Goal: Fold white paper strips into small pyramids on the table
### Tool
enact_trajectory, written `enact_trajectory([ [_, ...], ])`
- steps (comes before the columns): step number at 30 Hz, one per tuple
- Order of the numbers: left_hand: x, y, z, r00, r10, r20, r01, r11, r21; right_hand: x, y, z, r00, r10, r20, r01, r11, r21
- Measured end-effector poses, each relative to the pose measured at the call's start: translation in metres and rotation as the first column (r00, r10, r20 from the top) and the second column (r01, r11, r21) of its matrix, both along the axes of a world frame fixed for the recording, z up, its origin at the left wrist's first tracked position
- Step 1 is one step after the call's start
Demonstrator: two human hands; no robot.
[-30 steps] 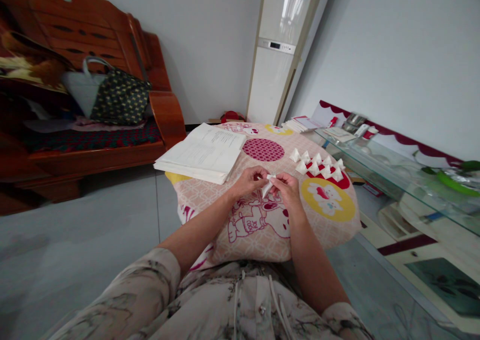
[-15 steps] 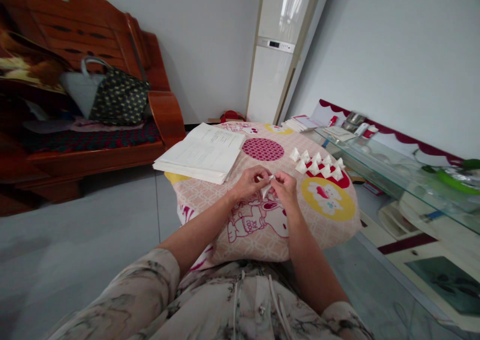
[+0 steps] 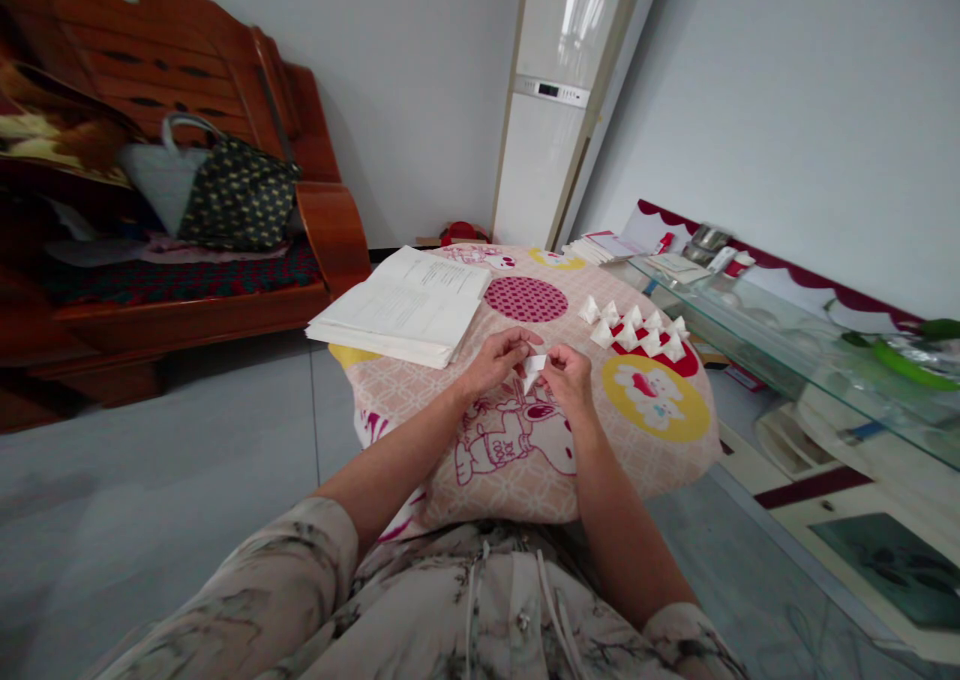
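Between my two hands, above the near middle of the table, is a small folded white paper (image 3: 534, 366) with a pointed lower end. My left hand (image 3: 501, 358) pinches its left side, fingers closed. On the other side my right hand (image 3: 568, 372) grips the paper's right edge between thumb and fingers. Several folded white paper pyramids (image 3: 630, 336) stand in two rows to the right, beyond my right hand. A thick stack of printed white paper (image 3: 409, 300) lies to the left, past my left hand.
A patterned cloth covers the round table (image 3: 517, 485). Along the right runs a glass-topped cabinet (image 3: 795, 345) holding cups and papers. A wooden sofa (image 3: 330, 230) with a dark patterned bag (image 3: 240, 195) stands at left. Behind the table rises a tall white air conditioner (image 3: 544, 150).
The paper between my hands has turned, and a flat, wider upper face now shows. My fingers have shifted slightly around it. The pyramids and the paper stack have stayed put.
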State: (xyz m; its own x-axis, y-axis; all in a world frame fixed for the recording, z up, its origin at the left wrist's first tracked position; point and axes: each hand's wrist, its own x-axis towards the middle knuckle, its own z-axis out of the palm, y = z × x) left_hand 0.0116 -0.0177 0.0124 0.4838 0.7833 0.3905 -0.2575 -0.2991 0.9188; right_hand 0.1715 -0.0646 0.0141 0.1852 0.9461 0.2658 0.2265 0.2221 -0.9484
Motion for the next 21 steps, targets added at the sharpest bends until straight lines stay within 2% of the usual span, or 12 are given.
enact_trajectory([
  [14, 0.0026, 0.0011, -0.0002, 1.000, -0.001, -0.019, 0.001, 1.000, 0.015, 0.0026, -0.0031, 0.0038, 1.000, 0.020, -0.006, -0.020, 0.998, 0.057],
  [21, 0.0032, 0.0053, -0.0035, 0.996, 0.066, -0.054, -0.064, 0.997, 0.035, 0.0046, -0.0016, -0.0006, 0.996, 0.052, -0.067, -0.048, 0.997, 0.059],
])
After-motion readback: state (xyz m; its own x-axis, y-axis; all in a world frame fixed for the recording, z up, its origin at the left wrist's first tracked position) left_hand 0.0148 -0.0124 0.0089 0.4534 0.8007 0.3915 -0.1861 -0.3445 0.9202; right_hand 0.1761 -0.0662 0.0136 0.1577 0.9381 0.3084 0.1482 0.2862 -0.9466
